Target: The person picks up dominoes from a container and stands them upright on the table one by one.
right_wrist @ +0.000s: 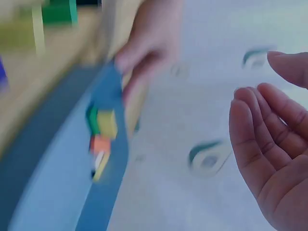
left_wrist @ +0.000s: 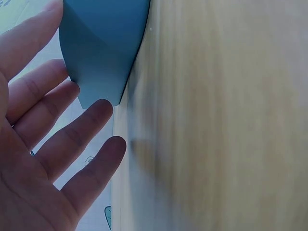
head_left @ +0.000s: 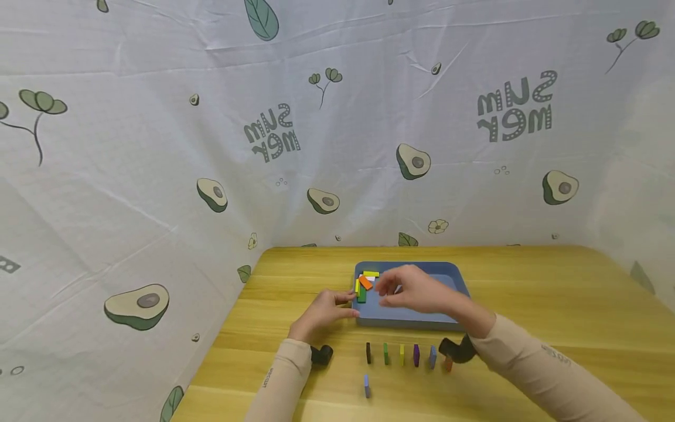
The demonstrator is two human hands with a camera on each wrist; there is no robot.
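A blue tray [head_left: 422,323] lies on the wooden table. My left hand [head_left: 324,313] rests against its near left corner with spread, fairly straight fingers touching the outside; in the left wrist view the tray wall [left_wrist: 103,53] meets the fingertips. Over the tray hovers my right hand [head_left: 411,288], its fingers loosely bent and the thumb apart, with nothing held in the right wrist view. At the tray's left end several small flat blocks lie in a pile: an orange block [head_left: 365,282], a green block [head_left: 361,295], yellow blocks [head_left: 371,274] and a white one.
In front of the tray, small blocks stand upright in a spaced row: black [head_left: 368,353], green [head_left: 386,354], yellow [head_left: 402,354], purple [head_left: 416,355], blue [head_left: 433,357] and orange [head_left: 449,364]. Nearer stands another blue block [head_left: 367,385]. A printed cloth [head_left: 369,117] hangs behind the table.
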